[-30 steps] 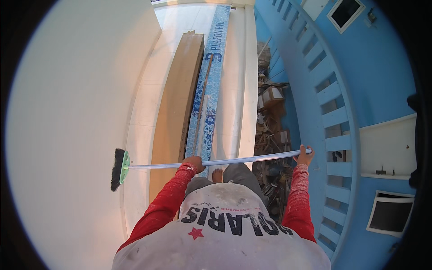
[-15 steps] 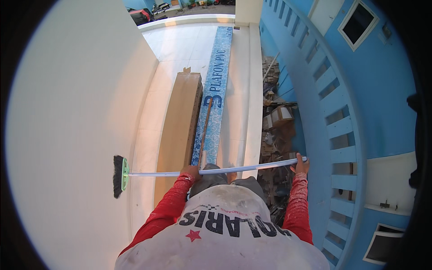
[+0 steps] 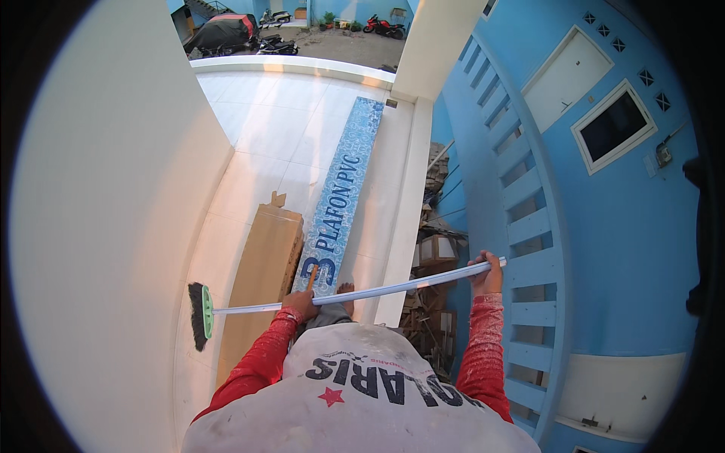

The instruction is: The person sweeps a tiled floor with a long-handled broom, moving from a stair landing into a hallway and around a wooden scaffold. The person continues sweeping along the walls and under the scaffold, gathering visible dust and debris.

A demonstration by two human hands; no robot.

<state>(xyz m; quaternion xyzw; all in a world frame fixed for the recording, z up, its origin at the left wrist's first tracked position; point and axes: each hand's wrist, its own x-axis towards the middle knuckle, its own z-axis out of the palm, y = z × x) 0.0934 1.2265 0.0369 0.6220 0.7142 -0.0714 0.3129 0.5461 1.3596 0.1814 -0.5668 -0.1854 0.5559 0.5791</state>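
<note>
A broom with a long pale pole (image 3: 393, 289) lies crosswise in front of my body. Its green head with black bristles (image 3: 202, 317) points left, beside the white wall. My left hand (image 3: 300, 303) is closed around the pole near its middle. The far right end of the pole is gripped in my right hand (image 3: 487, 275), raised a little higher. A thin wooden stick (image 3: 312, 278) shows just beyond my left hand, over the blue box; its lower end is hidden, and whether I hold it I cannot tell.
A long blue patterned box (image 3: 343, 177) and a long brown cardboard box (image 3: 264, 253) lie on the tiled floor ahead. To the right, past a white ledge (image 3: 400, 204), scrap and cartons (image 3: 434, 249) lie lower down beside a blue railing (image 3: 529, 226). Parked motorcycles (image 3: 384, 26) stand far ahead.
The view has tilted up, and both boxes sit lower and closer in it. Both hands keep their grip on the broom, its right end now slightly higher.
</note>
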